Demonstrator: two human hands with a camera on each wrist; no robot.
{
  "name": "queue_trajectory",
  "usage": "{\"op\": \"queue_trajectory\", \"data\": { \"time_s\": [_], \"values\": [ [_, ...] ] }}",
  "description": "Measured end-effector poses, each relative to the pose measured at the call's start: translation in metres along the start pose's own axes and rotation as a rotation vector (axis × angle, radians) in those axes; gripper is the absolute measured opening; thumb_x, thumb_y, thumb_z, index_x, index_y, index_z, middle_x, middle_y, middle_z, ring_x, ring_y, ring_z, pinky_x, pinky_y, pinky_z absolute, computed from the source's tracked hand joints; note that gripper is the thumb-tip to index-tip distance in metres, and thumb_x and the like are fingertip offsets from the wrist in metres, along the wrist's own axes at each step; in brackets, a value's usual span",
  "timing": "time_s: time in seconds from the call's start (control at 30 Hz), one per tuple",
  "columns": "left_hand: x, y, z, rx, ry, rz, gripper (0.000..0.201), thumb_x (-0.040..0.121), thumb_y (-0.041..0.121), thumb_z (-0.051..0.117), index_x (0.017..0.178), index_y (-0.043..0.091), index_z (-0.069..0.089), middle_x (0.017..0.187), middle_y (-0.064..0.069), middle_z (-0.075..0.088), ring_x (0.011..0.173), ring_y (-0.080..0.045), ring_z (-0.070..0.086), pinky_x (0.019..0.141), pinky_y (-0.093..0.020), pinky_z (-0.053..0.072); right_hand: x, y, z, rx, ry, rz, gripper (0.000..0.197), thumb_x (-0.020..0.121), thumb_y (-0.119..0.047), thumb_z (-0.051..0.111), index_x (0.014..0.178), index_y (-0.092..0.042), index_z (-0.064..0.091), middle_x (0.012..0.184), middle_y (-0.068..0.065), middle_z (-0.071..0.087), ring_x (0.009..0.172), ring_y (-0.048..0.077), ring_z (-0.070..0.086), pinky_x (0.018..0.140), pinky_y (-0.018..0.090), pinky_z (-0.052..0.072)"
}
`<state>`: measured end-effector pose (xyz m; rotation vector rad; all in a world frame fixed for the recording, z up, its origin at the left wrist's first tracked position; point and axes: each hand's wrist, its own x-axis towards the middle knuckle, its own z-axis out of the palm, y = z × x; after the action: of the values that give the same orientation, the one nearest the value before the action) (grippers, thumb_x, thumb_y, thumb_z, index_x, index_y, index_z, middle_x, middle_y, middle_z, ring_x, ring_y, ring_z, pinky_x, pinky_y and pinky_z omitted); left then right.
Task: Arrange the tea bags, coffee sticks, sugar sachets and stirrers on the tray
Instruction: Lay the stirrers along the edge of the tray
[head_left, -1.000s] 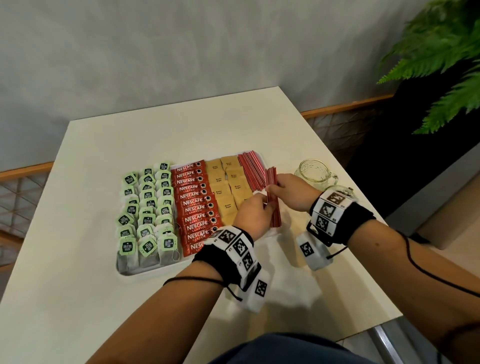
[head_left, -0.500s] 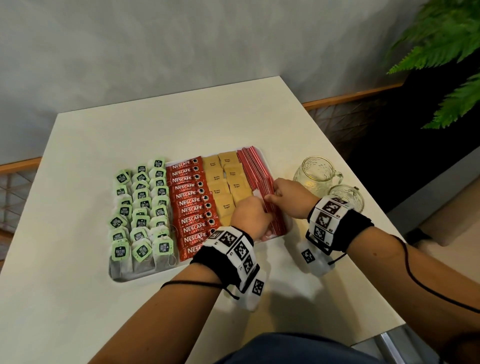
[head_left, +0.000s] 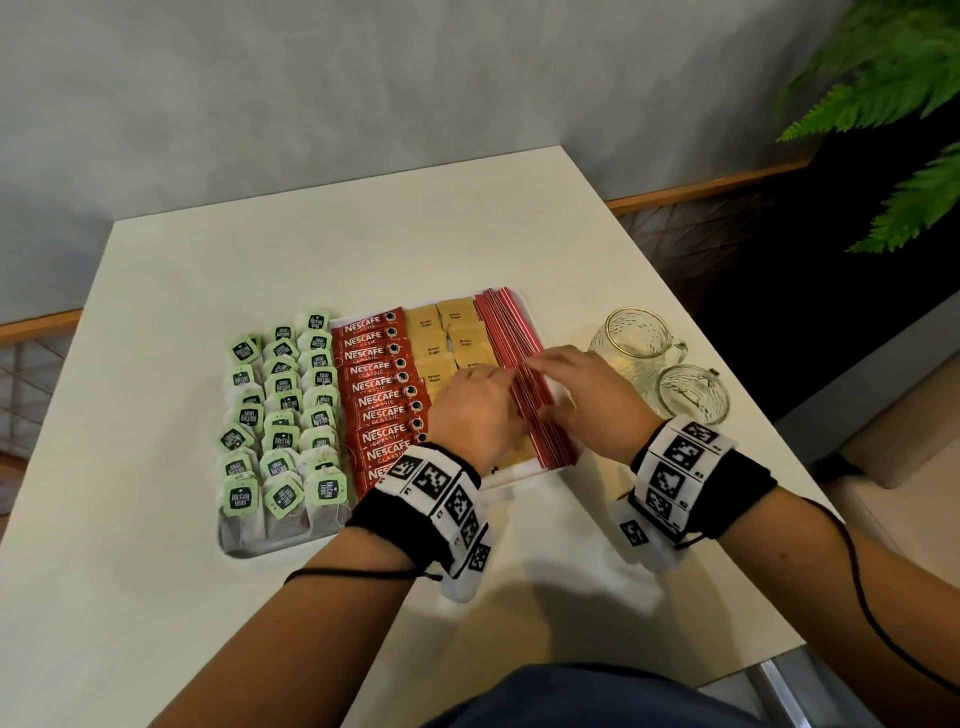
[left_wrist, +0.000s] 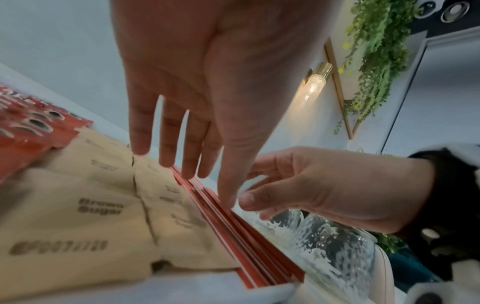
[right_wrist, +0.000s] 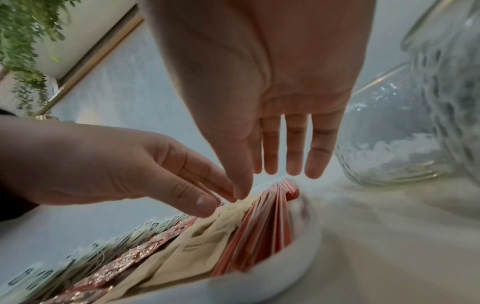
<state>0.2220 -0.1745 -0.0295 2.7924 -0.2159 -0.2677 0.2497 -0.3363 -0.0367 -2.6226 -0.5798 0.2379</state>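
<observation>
A white tray (head_left: 244, 550) holds rows of green-tagged tea bags (head_left: 280, 410), red coffee sticks (head_left: 382, 387), brown sugar sachets (head_left: 434, 338) and, along its right side, red stirrers (head_left: 506, 332). Both hands hover low over the near half of the stirrers. My left hand (head_left: 478, 410) has straight fingers, and its thumb tip touches the stirrers (left_wrist: 259, 253) in the left wrist view. My right hand (head_left: 571, 384) lies just right of it, fingers straight, its thumb (right_wrist: 241, 191) close to the left hand's fingertips. Neither hand grips anything. The hands hide the near sachets.
Two empty glass mugs (head_left: 631, 338) (head_left: 688, 395) stand on the white table (head_left: 363, 234) just right of the tray, close to my right wrist. A fern (head_left: 893, 104) hangs at the upper right. The table's right edge runs beyond the mugs.
A second ago both hands held a bundle of stirrers by the tray's right edge. The bundle now lies in the tray with the others, and both hands have let go and straightened.
</observation>
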Motion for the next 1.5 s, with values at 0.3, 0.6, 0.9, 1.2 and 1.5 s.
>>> {"op": "queue_trajectory", "data": {
  "time_s": [0.3, 0.6, 0.9, 1.2, 1.5],
  "values": [
    [0.008, 0.007, 0.024, 0.184, -0.228, -0.039, 0.104, 0.084, 0.071, 0.048, 0.155, 0.021, -0.009, 0.163, 0.000, -0.013, 0.148, -0.031, -0.018, 0.115, -0.056, -0.012, 0.000, 0.014, 0.013, -0.020, -0.173, 0.027, 0.071, 0.095, -0.018, 0.056, 0.153, -0.012, 0.016, 0.162, 0.000, 0.009, 0.148, 0.020, 0.012, 0.120, 0.030, 0.010],
    [0.011, 0.010, 0.021, 0.209, -0.254, -0.029, 0.101, 0.083, 0.070, 0.050, 0.155, 0.027, -0.007, 0.163, 0.002, -0.012, 0.148, -0.031, -0.017, 0.115, -0.061, -0.012, -0.004, 0.009, 0.000, 0.019, -0.245, 0.029, 0.072, 0.093, -0.007, 0.051, 0.154, -0.013, 0.013, 0.162, -0.001, -0.001, 0.148, 0.018, 0.015, 0.115, 0.024, 0.017],
    [0.010, 0.010, 0.018, 0.256, -0.289, -0.042, 0.106, 0.079, 0.073, 0.054, 0.155, 0.030, -0.007, 0.163, 0.003, -0.012, 0.149, -0.031, -0.015, 0.115, -0.063, -0.009, -0.010, 0.011, -0.005, -0.028, -0.333, 0.043, 0.079, 0.086, -0.001, 0.056, 0.153, -0.017, 0.016, 0.162, -0.004, 0.004, 0.146, 0.018, 0.022, 0.115, 0.025, 0.023],
    [0.009, 0.009, 0.016, 0.235, -0.277, -0.070, 0.109, 0.079, 0.072, 0.055, 0.155, 0.028, -0.008, 0.163, 0.004, -0.013, 0.149, -0.030, -0.015, 0.115, -0.061, -0.011, -0.014, 0.010, -0.007, -0.019, -0.328, 0.039, 0.087, 0.082, -0.005, 0.064, 0.153, -0.017, 0.016, 0.162, -0.005, 0.006, 0.146, 0.018, 0.023, 0.115, 0.029, 0.028],
    [-0.017, -0.014, 0.003, 0.077, -0.227, -0.103, 0.119, 0.074, 0.075, 0.058, 0.153, 0.026, -0.016, 0.162, -0.001, -0.020, 0.147, -0.029, -0.021, 0.115, -0.060, -0.013, -0.019, 0.002, 0.002, 0.019, -0.268, 0.057, 0.089, 0.089, -0.015, 0.063, 0.154, -0.022, 0.003, 0.162, 0.000, -0.004, 0.148, 0.021, 0.015, 0.116, 0.031, 0.024]
  ]
}}
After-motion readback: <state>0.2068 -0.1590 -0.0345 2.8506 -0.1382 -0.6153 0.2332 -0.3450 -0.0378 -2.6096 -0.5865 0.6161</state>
